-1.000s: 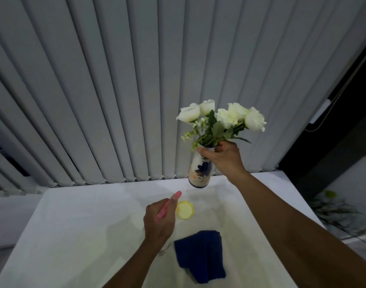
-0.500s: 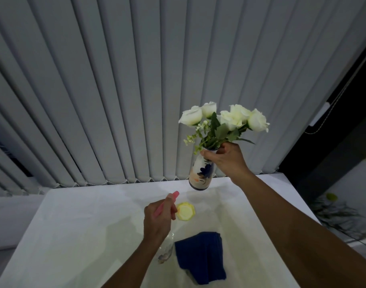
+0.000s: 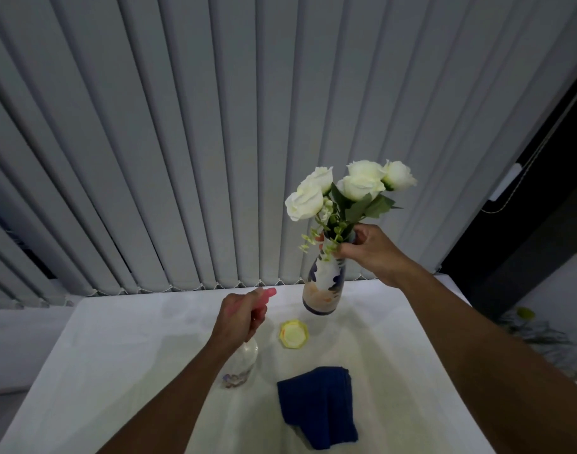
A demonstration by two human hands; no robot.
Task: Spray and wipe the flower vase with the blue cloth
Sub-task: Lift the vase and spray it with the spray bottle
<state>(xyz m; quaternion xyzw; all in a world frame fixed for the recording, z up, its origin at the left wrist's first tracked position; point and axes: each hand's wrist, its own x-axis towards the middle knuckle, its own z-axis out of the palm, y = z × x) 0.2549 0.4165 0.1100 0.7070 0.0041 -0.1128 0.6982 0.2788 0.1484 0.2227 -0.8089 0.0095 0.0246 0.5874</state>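
the right hand [image 3: 369, 249] grips the flower vase [image 3: 323, 286] by its neck, held above the far bench [image 3: 116, 355]; left hand [image 3: 239, 317] clasps the spray bottle [image 3: 241, 362]; blue cloth [image 3: 318, 406] lies near.

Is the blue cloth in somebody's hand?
No, the blue cloth lies on the table while the left hand holds the spray bottle and the right hand holds the vase.

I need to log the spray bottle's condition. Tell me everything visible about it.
The spray bottle has a clear, plastic-looking body with a faint coloured print near its base and a pink spray head. The left hand grips its neck and holds it tilted above the white table, head pointing toward the vase. Its liquid level cannot be told.
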